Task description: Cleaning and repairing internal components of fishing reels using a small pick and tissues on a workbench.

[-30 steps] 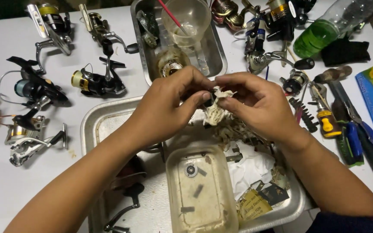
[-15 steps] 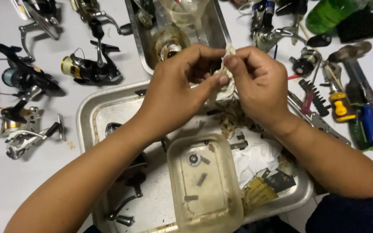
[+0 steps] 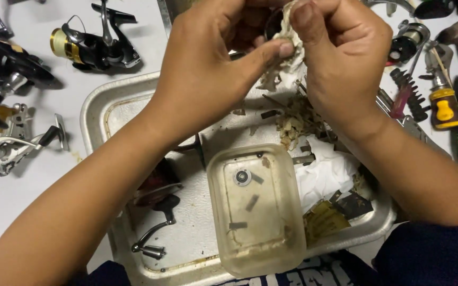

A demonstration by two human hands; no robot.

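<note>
My left hand [image 3: 213, 69] and my right hand [image 3: 340, 58] meet at the top of the head view, above a metal tray [image 3: 107, 111]. Together they pinch a crumpled, dirty white tissue [image 3: 287, 39] wrapped around a small dark part that is mostly hidden. My left thumb presses the tissue from the left, and my right fingers curl over it from above. Below the hands, the tray holds a clear plastic tub [image 3: 255, 212] with a small bearing and metal bits, a dark reel body with a crank handle [image 3: 155, 212], shredded tissue scraps [image 3: 292, 124] and white paper [image 3: 327, 175].
Several fishing reels lie on the white table at the left, one with a gold spool [image 3: 88, 45] and a silver one [image 3: 14, 140]. Screwdrivers with yellow [image 3: 443, 103] and pink handles, plus other tools, sit at the right.
The view has dropped and closed in, so both hands now sit at the top edge. My fingers keep working the tissue around the small part; the grip has shifted slightly.
</note>
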